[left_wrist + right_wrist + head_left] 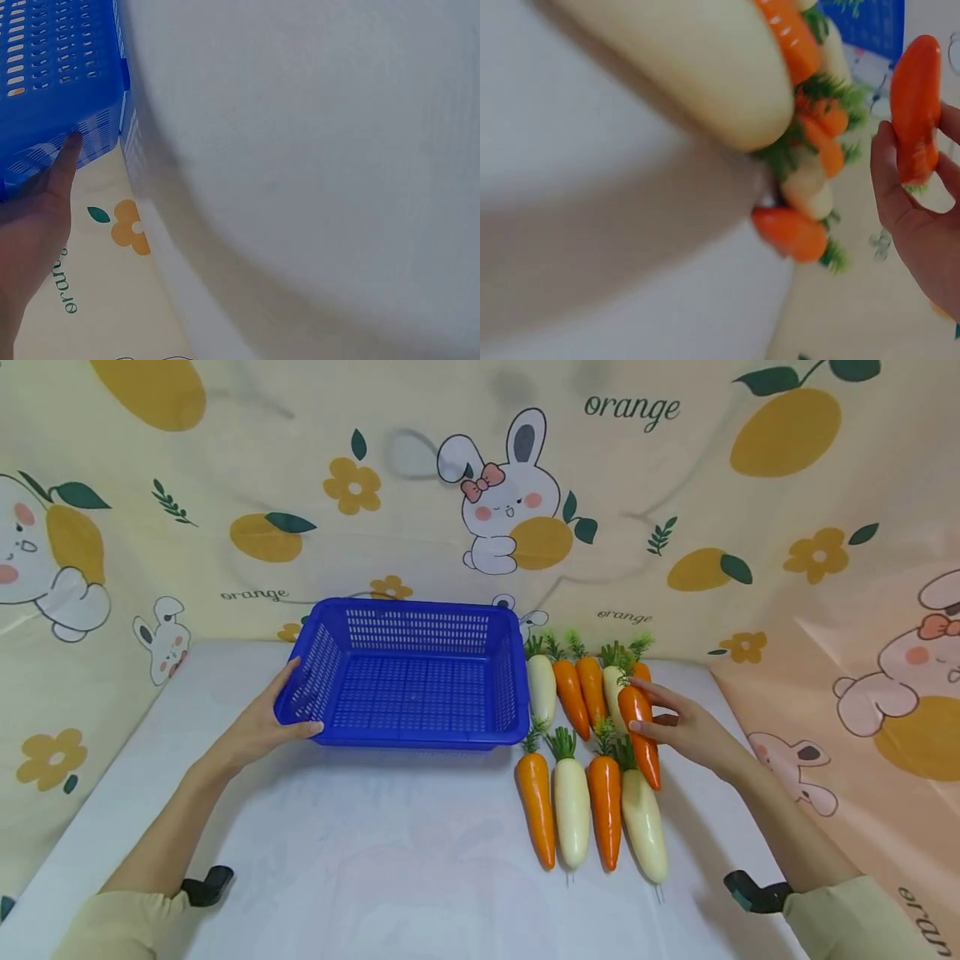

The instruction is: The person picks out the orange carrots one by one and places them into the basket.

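Note:
My left hand (258, 731) grips the left end of a blue plastic basket (405, 737), thumb at the near rim and fingers along the side. The basket holds nothing. In the left wrist view, the fingers lie against its slotted wall (97, 133). An orange carrot (642, 739) is pinched between the thumb and fingers of my right hand (693, 731), its tip pointing toward me. The right wrist view shows this carrot (915, 97) held above the others. Beneath it are a white radish (643, 827) and another carrot (642, 671), partly covered.
Two rows of carrots and white radishes lie right of the basket, among them a front carrot (536, 810) and a radish (572, 814). A white table (420, 852) lies under everything. A printed cloth (300, 460) with rabbits and oranges hangs behind and at both sides.

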Available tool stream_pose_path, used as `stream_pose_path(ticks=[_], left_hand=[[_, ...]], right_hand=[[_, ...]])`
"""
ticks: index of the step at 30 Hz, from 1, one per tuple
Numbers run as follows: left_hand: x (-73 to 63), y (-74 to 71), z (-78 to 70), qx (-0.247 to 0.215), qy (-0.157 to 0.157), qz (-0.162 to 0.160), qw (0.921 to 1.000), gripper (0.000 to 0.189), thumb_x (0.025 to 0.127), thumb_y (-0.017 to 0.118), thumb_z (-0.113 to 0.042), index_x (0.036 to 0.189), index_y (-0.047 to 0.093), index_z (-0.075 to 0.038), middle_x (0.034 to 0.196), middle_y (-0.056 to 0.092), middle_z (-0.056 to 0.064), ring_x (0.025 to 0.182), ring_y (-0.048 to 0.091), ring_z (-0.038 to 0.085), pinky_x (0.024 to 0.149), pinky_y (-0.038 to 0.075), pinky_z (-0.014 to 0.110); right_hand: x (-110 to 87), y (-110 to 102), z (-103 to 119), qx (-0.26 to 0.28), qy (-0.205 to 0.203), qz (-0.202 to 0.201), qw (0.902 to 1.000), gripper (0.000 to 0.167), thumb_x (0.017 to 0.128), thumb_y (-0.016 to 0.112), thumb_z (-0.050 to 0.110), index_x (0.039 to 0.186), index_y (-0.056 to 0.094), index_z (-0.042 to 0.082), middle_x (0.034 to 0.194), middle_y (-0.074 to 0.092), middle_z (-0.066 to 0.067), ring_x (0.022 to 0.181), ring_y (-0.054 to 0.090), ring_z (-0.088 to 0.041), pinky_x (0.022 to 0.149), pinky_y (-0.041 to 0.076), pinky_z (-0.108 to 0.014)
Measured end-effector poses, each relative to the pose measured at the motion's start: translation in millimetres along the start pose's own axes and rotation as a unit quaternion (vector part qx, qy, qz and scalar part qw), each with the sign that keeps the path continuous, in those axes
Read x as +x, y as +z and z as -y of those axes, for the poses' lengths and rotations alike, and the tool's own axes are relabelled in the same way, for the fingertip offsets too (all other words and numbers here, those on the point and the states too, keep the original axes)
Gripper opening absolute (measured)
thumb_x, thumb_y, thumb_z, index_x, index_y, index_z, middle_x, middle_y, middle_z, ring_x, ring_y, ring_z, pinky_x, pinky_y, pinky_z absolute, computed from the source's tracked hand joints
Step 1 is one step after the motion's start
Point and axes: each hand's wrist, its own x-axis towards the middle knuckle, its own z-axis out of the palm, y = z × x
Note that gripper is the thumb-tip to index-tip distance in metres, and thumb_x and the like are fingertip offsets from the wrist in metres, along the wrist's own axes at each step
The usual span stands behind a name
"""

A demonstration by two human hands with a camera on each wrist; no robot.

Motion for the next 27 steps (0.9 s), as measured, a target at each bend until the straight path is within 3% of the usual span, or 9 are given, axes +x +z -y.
stream_pose_path(ticks=[10, 19, 27], left_hand=[[3.0, 0.8, 2.7, -0.002, 0.002, -0.008, 1.0, 0.112, 0.087, 0.078, -0.028, 0.16, -0.008, -0.032, 0.165, -0.006, 0.019, 0.149, -0.002, 0.047, 0.113, 0.007, 0.072], [4.1, 1.6, 4.5, -0.011, 0.009, -0.01, 0.9998, 0.112, 0.086, 0.078, -0.027, 0.16, -0.006, -0.033, 0.166, -0.004, 0.017, 0.149, 0.001, 0.046, 0.114, 0.008, 0.071], [2.6, 0.6, 5.9, -0.014, 0.001, -0.012, 0.9998, 0.111, 0.087, 0.077, -0.028, 0.159, -0.007, -0.034, 0.166, -0.004, 0.017, 0.149, 0.0, 0.046, 0.113, 0.008, 0.072]], right_hand=[[36.0, 6, 44, 0.037, -0.003, 0.009, 0.9993, 0.08, 0.094, 0.07, 0.034, 0.159, 0.024, 0.029, 0.155, 0.035, -0.016, 0.126, 0.052, -0.042, 0.099, 0.046, -0.062], [69.3, 23, 82, 0.022, -0.024, 0.015, 0.9993, 0.081, 0.091, 0.072, 0.039, 0.157, 0.026, 0.037, 0.156, 0.036, -0.014, 0.133, 0.046, -0.043, 0.104, 0.043, -0.061], [103.3, 50, 116, 0.044, -0.047, 0.031, 0.9974, 0.078, 0.091, 0.073, 0.034, 0.156, 0.029, 0.041, 0.156, 0.039, -0.011, 0.136, 0.044, -0.039, 0.102, 0.046, -0.057]])
